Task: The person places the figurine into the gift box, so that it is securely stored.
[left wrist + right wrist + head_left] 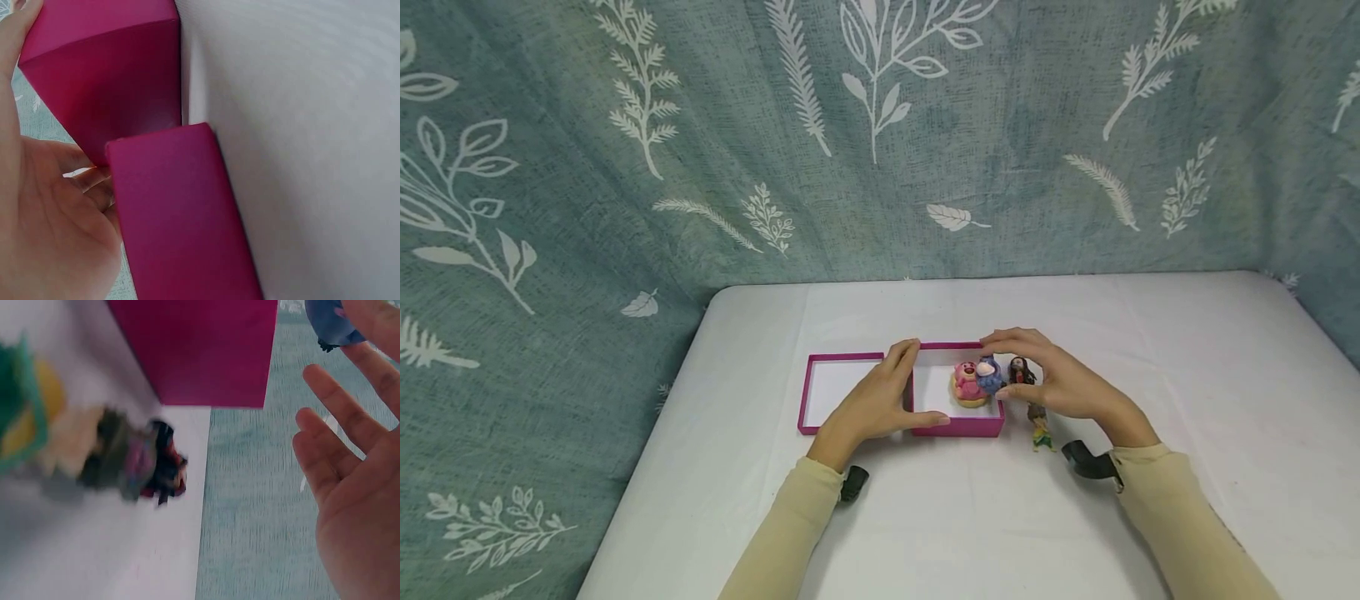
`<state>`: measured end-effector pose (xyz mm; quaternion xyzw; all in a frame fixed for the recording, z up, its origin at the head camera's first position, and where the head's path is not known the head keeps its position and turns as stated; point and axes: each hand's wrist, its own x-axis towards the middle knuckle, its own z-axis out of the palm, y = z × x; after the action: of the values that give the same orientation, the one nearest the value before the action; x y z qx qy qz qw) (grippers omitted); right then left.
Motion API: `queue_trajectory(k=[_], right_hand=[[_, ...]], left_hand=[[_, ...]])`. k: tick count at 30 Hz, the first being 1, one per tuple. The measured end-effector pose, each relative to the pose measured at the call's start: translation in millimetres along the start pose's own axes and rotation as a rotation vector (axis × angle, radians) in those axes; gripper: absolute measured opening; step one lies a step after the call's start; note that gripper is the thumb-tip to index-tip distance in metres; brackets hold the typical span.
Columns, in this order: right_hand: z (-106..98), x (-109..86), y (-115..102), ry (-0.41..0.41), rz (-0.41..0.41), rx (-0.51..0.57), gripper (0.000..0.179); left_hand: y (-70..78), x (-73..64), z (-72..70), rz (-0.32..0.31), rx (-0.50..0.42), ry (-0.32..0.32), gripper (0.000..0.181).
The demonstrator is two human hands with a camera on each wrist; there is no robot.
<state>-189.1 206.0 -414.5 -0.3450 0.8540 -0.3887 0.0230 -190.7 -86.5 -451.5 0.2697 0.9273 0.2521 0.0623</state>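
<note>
Right grip (1066,382) pinches the blue figure (991,382) above the box (970,427); left grip (882,402) clamps the box's opposite end. Lower gently, clear of the pink figure (967,388) just left of the right grip, box kept steady.

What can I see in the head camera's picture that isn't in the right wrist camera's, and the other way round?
Only the head view: the left hand holding the box, the pink figure inside, and a second pink-rimmed box part alongside.

Only the right wrist view: a close look at the palm of the right hand and the outer right wall of the box.

Both: the box, the right hand, the blue figure it holds, the dark-haired figure, the green-and-yellow figure and the leafy curtain.
</note>
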Motion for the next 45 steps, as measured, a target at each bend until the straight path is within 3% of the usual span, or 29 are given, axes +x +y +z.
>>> queue_trajectory(k=[15, 32, 45], right_hand=[[40.5, 21.9, -4.4, -0.053, -0.022, 0.143, 0.059], [40.7, 20.4, 0.6, -0.082, 0.005, 0.11, 0.052], [40.6, 20.1, 3.8, -0.123, -0.064, 0.033, 0.049]], left_hand=[[0.6, -1.4, -0.9, 0.0, -0.02, 0.0, 0.117], [-1.5, 0.2, 1.1, 0.009, -0.028, 0.003, 0.118], [-1.8, -1.1, 1.6, 0.005, -0.042, -0.002, 0.118]])
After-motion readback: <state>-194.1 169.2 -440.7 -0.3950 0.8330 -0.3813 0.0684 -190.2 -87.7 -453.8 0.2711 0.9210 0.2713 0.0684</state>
